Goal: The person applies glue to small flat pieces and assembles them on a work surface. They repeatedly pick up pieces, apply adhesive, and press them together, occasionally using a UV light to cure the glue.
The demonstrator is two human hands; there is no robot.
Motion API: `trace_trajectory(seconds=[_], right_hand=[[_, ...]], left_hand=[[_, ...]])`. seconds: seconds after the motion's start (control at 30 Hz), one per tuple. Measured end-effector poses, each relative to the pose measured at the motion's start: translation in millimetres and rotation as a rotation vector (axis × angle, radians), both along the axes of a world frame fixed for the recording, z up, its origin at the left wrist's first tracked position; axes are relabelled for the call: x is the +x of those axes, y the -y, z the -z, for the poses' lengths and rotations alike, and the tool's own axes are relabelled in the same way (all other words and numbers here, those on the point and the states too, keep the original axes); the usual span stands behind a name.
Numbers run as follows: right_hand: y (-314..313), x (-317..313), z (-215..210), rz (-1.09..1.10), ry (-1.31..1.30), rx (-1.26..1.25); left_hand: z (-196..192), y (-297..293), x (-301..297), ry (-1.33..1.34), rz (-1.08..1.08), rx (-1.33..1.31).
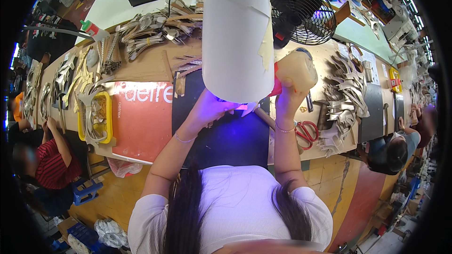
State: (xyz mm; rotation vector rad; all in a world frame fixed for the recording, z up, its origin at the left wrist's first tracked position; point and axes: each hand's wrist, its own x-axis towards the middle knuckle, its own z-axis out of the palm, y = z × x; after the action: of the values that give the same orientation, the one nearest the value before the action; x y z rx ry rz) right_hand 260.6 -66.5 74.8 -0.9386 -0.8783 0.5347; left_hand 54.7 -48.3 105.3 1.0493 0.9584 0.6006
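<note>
Left hand (pixel 214 107): just in from the centre of the view, its grip closed on a small pale piece (pixel 251 109) at the fingertips; the white cylinder's lower rim hides some of this.
Right hand (pixel 288 98): toward 2 o'clock, its grip wrapped around a glue bottle (pixel 303 71).
Glue bottle: tilted, amber-cream body up and to the right, red end down toward the left hand; whether it touches the pale piece I cannot tell.
White cylinder (pixel 238 42): at 12 o'clock, hanging above the work, with violet light beneath it.
Dark mat (pixel 226 146): on the bench (pixel 143 66), under both hands.
Wooden handle (pixel 265 118): between the hands, lying slantwise.
Red-handled scissors (pixel 308 135): between 3 and 4 o'clock, near the right wrist.
Cut pieces (pixel 346 108): heaped at 3 o'clock, pale and metallic.
Red sheet (pixel 141 129): at 9 o'clock, beside the mat; a yellow tray (pixel 110 122) sits just beyond.
Strip bundles (pixel 148 33): between 10 and 11 o'clock.
Black fan (pixel 303 11): at 1 o'clock.
Co-worker in red stripes (pixel 55 160): between 8 and 9 o'clock.
</note>
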Motion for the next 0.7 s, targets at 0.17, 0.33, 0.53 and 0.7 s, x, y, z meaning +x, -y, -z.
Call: trace_trajectory(seconds=[0.17, 0.33, 0.53, 0.7], right_hand=[[0.5, -1.5, 1.0, 0.001, 0.025, 0.034], [2.3, -3.2, -1.0, -0.008, 0.025, 0.030], [1.6, -4.1, -0.2, 0.005, 0.037, 0.016], [1.4, 4.0, 10.3, -0.032, -0.042, 0.030]], left_hand=[[5.9, 0.4, -1.0, 0.119, -0.008, 0.002], [14.0, 0.0, -1.6, 0.156, 0.003, 0.037], [9.3, -0.9, -0.7, 0.044, 0.013, -0.022], [11.9, -1.1, -5.3, 0.081, 0.015, 0.001]])
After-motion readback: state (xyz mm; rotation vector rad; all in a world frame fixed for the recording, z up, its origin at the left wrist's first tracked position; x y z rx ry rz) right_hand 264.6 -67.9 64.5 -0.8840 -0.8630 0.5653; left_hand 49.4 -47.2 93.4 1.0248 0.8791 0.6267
